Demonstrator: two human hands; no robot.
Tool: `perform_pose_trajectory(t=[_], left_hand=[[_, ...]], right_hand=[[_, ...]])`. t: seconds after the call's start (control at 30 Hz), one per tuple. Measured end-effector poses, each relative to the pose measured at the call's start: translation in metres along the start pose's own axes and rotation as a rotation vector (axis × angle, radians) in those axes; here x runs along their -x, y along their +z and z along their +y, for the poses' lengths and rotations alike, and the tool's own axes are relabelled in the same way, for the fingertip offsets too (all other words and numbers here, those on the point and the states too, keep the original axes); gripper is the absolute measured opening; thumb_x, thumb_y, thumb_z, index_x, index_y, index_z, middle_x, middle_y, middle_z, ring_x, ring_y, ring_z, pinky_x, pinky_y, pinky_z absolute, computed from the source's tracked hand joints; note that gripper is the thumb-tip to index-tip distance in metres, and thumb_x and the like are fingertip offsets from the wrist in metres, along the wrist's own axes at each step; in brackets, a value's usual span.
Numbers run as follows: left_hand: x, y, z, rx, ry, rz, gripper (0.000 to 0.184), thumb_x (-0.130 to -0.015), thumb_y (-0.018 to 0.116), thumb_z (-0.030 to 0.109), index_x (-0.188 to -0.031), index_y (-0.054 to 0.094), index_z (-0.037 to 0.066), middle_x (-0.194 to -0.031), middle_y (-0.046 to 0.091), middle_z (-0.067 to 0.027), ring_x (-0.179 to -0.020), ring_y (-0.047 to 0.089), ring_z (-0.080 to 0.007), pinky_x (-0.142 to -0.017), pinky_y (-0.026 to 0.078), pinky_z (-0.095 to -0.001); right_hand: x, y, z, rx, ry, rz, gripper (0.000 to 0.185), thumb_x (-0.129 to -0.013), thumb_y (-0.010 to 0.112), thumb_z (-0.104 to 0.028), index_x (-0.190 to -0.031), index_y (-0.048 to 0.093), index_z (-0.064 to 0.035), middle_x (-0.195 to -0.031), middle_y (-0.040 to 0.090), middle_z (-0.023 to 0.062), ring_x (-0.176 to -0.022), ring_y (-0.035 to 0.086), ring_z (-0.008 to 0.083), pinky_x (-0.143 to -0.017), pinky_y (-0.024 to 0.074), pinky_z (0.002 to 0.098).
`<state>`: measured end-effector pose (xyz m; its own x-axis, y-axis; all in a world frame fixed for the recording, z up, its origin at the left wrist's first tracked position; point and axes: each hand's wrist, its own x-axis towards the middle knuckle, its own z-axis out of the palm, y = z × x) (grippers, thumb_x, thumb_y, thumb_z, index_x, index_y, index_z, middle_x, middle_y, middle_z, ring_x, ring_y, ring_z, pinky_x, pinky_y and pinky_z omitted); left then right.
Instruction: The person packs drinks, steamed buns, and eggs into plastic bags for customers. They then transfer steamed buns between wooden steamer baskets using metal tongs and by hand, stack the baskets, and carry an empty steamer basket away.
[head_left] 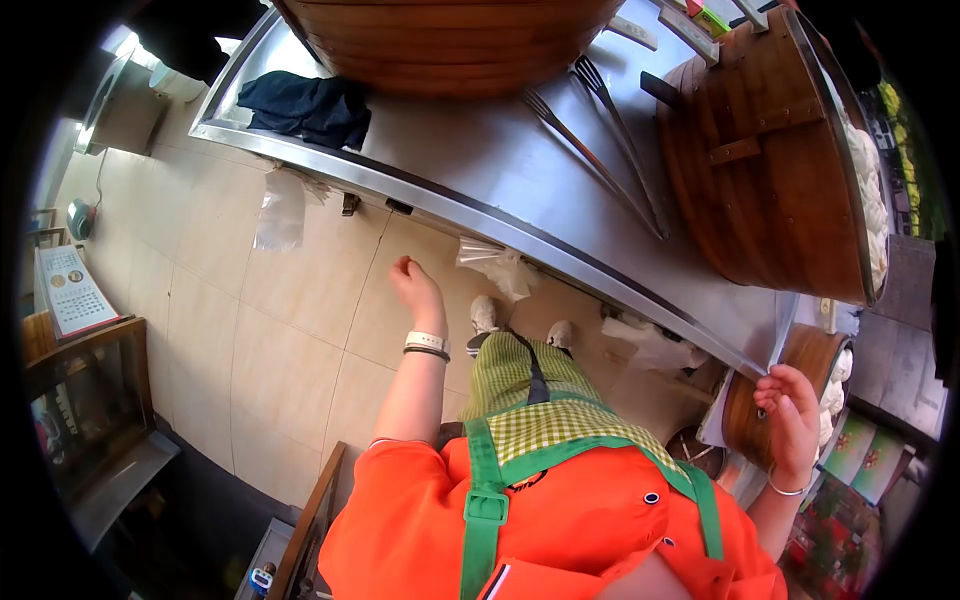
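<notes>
My left hand (417,290) hangs in the air over the tiled floor, a little short of the metal table's front edge. Its fingers are loosely curled together and nothing shows in them. At the right, my right hand (788,420) is raised beside the table's near corner, in front of a small wooden steamer (750,415). The fingers there are half bent and apart, with nothing visible between them. Whether this hand touches the table corner or the steamer I cannot tell. Two pairs of metal tongs (612,160) lie on the metal table (460,150).
A large wooden steamer (450,45) stands at the back of the table. Another wooden steamer (770,170), tilted in view, has white buns (866,200) at its opening. A dark cloth (305,108) lies at the table's left end. Clear plastic bags (280,210) hang below the edge.
</notes>
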<state>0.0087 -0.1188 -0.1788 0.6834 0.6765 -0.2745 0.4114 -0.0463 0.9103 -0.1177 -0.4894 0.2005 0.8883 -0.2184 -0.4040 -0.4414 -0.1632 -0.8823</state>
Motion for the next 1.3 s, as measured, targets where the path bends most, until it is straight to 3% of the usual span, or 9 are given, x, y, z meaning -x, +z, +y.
perform_pose_trajectory(t=[0.07,0.27,0.5,0.63,0.7,0.8,0.93,1.1,1.3], left_hand=[[0.036,0.044,-0.085,0.289,-0.749,-0.310,0.036,-0.088,0.043,0.015,-0.119,0.045,-0.003,-0.115,0.051,-0.0164,-0.105,0.048,-0.0260,-0.089,0.038,-0.0339],[0.047,0.122,-0.137,1.105,-0.983,-0.656,0.038,-0.087,0.045,0.020,-0.121,0.046,0.004,-0.120,0.050,-0.0108,-0.108,0.047,-0.0244,-0.089,0.038,-0.0317],[0.049,0.022,-0.096,0.435,-0.745,-0.307,0.014,-0.085,0.056,0.019,-0.079,0.048,0.008,-0.065,0.047,0.0019,-0.056,0.042,-0.0090,-0.053,0.035,-0.0238],[0.040,-0.041,-0.095,0.232,-0.646,-0.151,0.018,-0.086,0.055,0.019,-0.074,0.048,0.008,-0.065,0.047,0.0034,-0.056,0.040,-0.0069,-0.053,0.033,-0.0229],[0.051,-0.066,-0.037,0.184,-0.203,-0.426,0.020,-0.087,0.055,0.019,-0.073,0.050,0.007,-0.066,0.046,0.0052,-0.058,0.039,-0.0049,-0.052,0.032,-0.0232],[0.079,-0.088,0.061,0.311,-0.136,-0.568,0.018,-0.089,0.052,0.017,-0.080,0.056,0.003,-0.075,0.056,0.0023,-0.066,0.047,-0.0049,-0.060,0.038,-0.0206],[0.102,-0.105,0.117,0.511,0.024,-0.694,0.017,-0.091,0.049,0.015,-0.089,0.058,0.001,-0.086,0.061,-0.0024,-0.076,0.052,-0.0065,-0.069,0.042,-0.0199],[0.109,-0.108,0.127,0.645,-0.033,-0.685,0.015,-0.091,0.048,0.014,-0.089,0.057,0.002,-0.085,0.059,-0.0019,-0.076,0.052,-0.0071,-0.069,0.042,-0.0211],[0.098,-0.093,0.115,0.678,-0.221,-0.674,0.021,-0.091,0.044,0.020,-0.089,0.056,0.002,-0.086,0.058,-0.0040,-0.079,0.055,-0.0126,-0.070,0.044,-0.0271]], right_hand=[[0.004,0.002,-0.004,0.019,0.022,0.010,0.042,-0.085,0.057,-0.021,-0.117,0.046,0.0041,-0.100,0.057,0.0106,-0.088,0.055,0.0152,-0.079,0.0432,0.0259],[0.021,0.007,-0.006,0.077,0.061,0.030,0.043,-0.084,0.058,-0.021,-0.117,0.046,0.0043,-0.100,0.058,0.0103,-0.089,0.055,0.0153,-0.079,0.0435,0.0259],[0.010,0.018,0.002,0.015,0.056,-0.029,0.041,-0.084,0.057,-0.020,-0.116,0.047,0.0045,-0.098,0.059,0.0104,-0.088,0.056,0.0155,-0.080,0.0436,0.0260],[-0.017,0.054,0.024,-0.047,0.078,-0.166,0.029,-0.081,0.061,-0.014,-0.104,0.054,0.0038,-0.091,0.060,0.0085,-0.082,0.057,0.0145,-0.075,0.0451,0.0256],[-0.035,0.083,0.043,0.073,0.154,-0.261,0.015,-0.079,0.064,-0.014,-0.083,0.059,-0.0005,-0.073,0.059,0.0035,-0.065,0.053,0.0097,-0.060,0.0435,0.0250],[-0.071,0.152,0.056,0.464,-0.158,-0.371,0.025,-0.080,0.063,-0.022,-0.066,0.055,-0.0029,-0.051,0.046,0.0018,-0.049,0.039,0.0135,-0.047,0.0336,0.0288],[-0.100,0.216,0.097,0.253,-0.355,-0.332,0.024,-0.081,0.061,-0.026,-0.079,0.060,-0.0023,-0.070,0.058,0.0082,-0.066,0.055,0.0193,-0.066,0.0447,0.0273],[-0.110,0.216,0.113,0.067,0.009,-0.704,0.035,-0.082,0.062,-0.025,-0.105,0.057,0.0009,-0.100,0.060,0.0097,-0.094,0.056,0.0136,-0.082,0.0439,0.0264],[-0.114,0.196,0.112,-0.537,0.357,-0.670,0.029,-0.088,0.054,-0.017,-0.112,0.055,-0.0007,-0.091,0.058,0.0010,-0.075,0.052,0.0075,-0.070,0.0448,0.0226]])
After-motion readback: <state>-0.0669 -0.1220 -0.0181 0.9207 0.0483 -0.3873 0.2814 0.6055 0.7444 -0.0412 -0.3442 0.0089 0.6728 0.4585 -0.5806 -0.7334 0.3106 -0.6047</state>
